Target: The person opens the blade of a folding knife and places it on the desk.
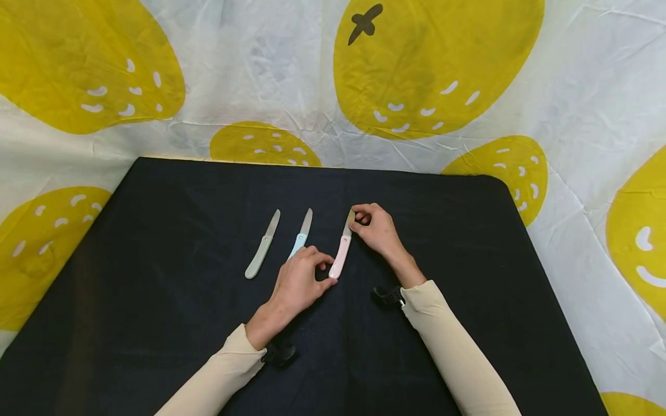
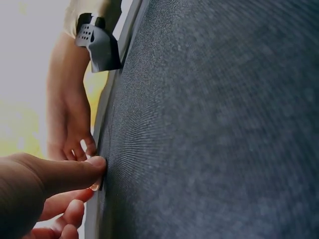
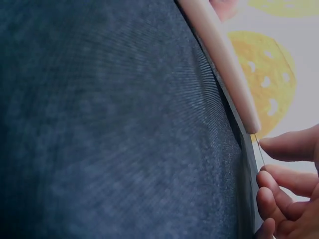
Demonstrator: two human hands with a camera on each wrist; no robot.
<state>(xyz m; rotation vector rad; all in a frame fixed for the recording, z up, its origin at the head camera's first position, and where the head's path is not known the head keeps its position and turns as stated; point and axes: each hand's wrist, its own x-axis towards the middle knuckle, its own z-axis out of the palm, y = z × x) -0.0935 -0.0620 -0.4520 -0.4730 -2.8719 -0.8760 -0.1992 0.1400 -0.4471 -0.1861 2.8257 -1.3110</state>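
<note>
A pink-handled folding knife (image 1: pixel 340 254), unfolded, lies on the black-covered table with its blade pointing away. My left hand (image 1: pixel 300 278) pinches the rear end of its handle between thumb and index finger. At the blade, the thumb and index finger of my right hand (image 1: pixel 380 232) grip near the tip. The right wrist view has the pink handle (image 3: pixel 224 57) running up to the thin blade edge at those fingertips. Left of it lies a blue-handled folding knife (image 1: pixel 306 224), its handle partly hidden behind my left hand. Farthest left rests a pale green-handled folding knife (image 1: pixel 260 254), also unfolded.
A black cloth (image 1: pixel 171 300) covers the table. Behind and beside it hangs a white sheet (image 1: pixel 270 63) with yellow fruit prints. Dark wrist-worn devices sit at the left cuff (image 1: pixel 281 355) and the right cuff (image 1: pixel 387 296).
</note>
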